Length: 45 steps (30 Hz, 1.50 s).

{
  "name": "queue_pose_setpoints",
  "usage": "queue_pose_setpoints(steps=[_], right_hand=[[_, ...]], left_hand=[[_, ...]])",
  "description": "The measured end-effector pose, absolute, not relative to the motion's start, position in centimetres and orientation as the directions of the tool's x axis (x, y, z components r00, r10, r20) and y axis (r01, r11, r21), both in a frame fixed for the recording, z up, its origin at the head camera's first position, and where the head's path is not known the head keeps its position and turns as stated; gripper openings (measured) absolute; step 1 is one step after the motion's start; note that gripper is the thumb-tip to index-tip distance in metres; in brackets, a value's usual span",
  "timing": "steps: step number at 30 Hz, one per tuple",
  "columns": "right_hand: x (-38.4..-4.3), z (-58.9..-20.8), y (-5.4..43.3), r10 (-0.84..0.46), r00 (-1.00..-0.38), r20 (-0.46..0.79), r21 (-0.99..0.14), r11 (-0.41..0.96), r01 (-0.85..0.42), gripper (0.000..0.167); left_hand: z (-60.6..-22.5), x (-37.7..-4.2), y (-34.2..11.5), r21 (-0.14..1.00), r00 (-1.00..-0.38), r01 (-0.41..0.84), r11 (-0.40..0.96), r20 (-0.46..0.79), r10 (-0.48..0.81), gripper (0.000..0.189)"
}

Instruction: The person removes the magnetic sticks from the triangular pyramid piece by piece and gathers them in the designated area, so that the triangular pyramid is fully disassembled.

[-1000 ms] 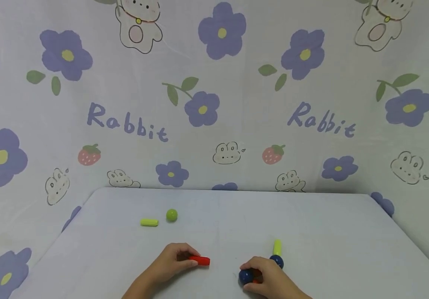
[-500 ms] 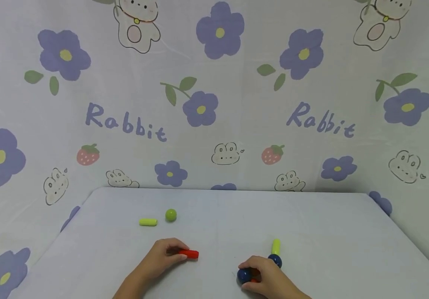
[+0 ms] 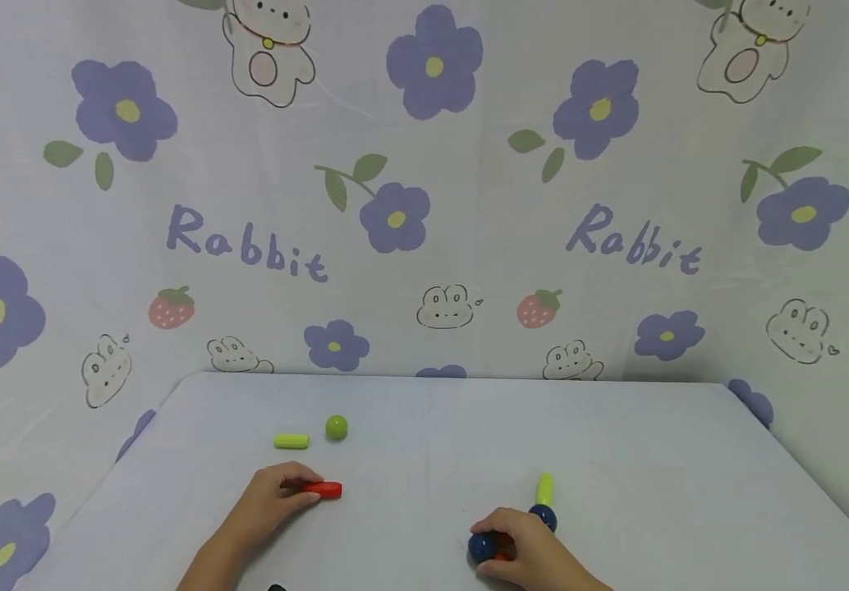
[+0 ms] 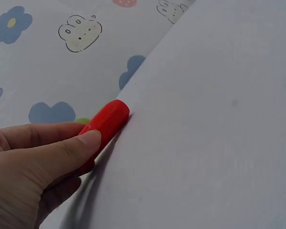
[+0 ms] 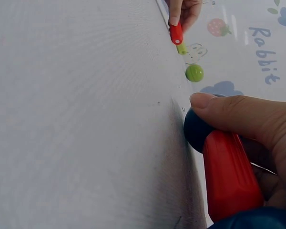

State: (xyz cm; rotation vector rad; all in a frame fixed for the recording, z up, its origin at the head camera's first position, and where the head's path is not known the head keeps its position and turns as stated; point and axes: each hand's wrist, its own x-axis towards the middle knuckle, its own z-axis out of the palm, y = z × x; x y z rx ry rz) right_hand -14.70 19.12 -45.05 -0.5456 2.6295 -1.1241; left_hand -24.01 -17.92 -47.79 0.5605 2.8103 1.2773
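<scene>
The left hand (image 3: 273, 498) has moved left and slightly farther, pinching a red rod (image 3: 328, 490), closer to the left edge of the white table (image 3: 653, 460). The right hand (image 3: 535, 548), barely shifted, pinches a blue ball (image 3: 482, 547) touching another red rod (image 5: 229, 176). Broad tabletop lies between both hands.

A green ball (image 3: 337, 427) and yellow stick (image 3: 291, 442) are lying far left on a table (image 3: 639, 460); flowered cloth (image 3: 484, 180) is hanging behind.

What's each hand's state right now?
Left hand: closed, pinching a red rod.
Right hand: closed, holding a dark-blue ball with a second red rod against it.
</scene>
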Motion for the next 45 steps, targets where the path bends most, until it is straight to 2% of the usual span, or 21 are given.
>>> queue_pose_setpoints(steps=[9, 14, 22, 31, 45], right_hand=[[-14.8, -45.0, 19.3, -0.438, -0.898, -0.051, -0.737, 0.623, -0.262, 0.036], [-14.9, -45.1, 19.2, -0.431, -0.9, -0.066, -0.737, 0.629, -0.248, 0.035], [-14.8, -45.2, 19.3, -0.438, -0.898, -0.049, -0.747, 0.613, -0.258, 0.034], [-14.8, -44.9, 19.2, -0.429, -0.899, -0.085, -0.756, 0.616, -0.223, 0.035], [-14.8, -44.9, 18.8, -0.421, -0.905, -0.056, -0.732, 0.634, -0.25, 0.037]], left_hand=[[-46.4, -24.9, -21.0, 0.633, -0.975, 0.206, 0.746, 0.071, 0.209, 0.018], [-45.9, -25.6, -22.0, 0.592, -0.97, 0.232, 0.772, 0.082, 0.228, 0.018], [-46.0, -26.9, -21.8, 0.539, -0.944, 0.328, 0.776, 0.208, 0.255, 0.013], [-46.2, -27.4, -21.9, 0.52, -0.946, 0.319, 0.792, 0.216, 0.239, 0.016], [-45.9, -27.5, -22.6, 0.513, -0.947, 0.32, 0.797, 0.198, 0.252, 0.022]])
